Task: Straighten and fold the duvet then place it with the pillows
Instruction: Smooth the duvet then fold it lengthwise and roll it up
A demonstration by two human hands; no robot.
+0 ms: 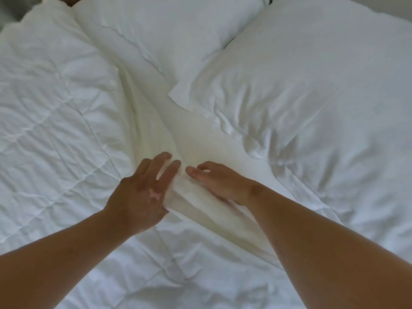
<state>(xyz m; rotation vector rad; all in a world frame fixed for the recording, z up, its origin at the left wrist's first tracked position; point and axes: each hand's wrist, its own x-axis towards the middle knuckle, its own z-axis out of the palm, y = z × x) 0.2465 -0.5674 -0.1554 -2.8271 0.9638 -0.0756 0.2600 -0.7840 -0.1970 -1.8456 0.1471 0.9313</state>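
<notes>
Forearms reach forward, left hand (142, 190) spread loose on a fabric fold (196, 204), right hand (219, 184) grip unclear.

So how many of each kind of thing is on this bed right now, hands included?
Pillows: 2 (top pillow, right pillow)
Duvet: 1
Sheet: 1
Hands: 2 (left hand, right hand)
Total: 6
</notes>
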